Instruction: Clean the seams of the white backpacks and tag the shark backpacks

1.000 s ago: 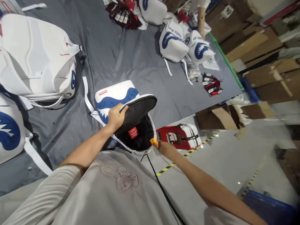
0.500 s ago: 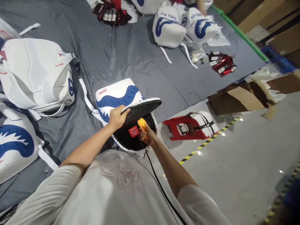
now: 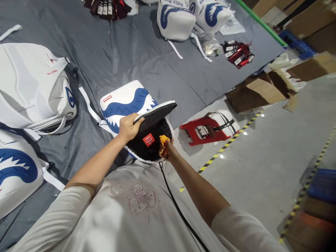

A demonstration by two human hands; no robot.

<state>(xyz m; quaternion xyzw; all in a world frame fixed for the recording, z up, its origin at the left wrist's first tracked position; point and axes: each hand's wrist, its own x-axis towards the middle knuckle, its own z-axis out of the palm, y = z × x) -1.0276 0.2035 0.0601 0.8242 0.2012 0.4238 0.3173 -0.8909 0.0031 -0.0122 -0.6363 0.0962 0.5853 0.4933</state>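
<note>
Our left hand [image 3: 127, 126] grips the raised flap [image 3: 154, 112] of a white and blue backpack [image 3: 126, 105], fingers curled over the flap's near edge and holding it up so the black lining [image 3: 147, 148] shows. Our right hand [image 3: 168, 151] is closed around a small orange tool [image 3: 164, 141], its tip just inside the opening, near a red label [image 3: 148, 140] sewn to the lining. A black cord [image 3: 178, 210] runs from that hand down across our pale shirt [image 3: 131, 210].

The backpack lies at the near edge of a grey sheet [image 3: 147, 59] spread on the floor, its opening turned toward us.

In our judgement the work goes best if the left hand keeps the flap lifted and steady, so the lining stays taut and lit, while the right hand works the tool with short, controlled moves. We would keep the cord clear of the opening so it cannot snag.

To the left on the sheet lie two more white backpacks, one near the left edge [image 3: 34, 87] and one at the near left corner [image 3: 15, 171]. Two others [image 3: 175, 19] stand at the far edge, with red tags [image 3: 237, 54] beside them. Off the sheet, on the grey floor [image 3: 262, 154] to the right, a red stool [image 3: 207, 128] lies on its side, touching a white bundle; flattened cardboard [image 3: 259, 89] lies beyond it.
</note>
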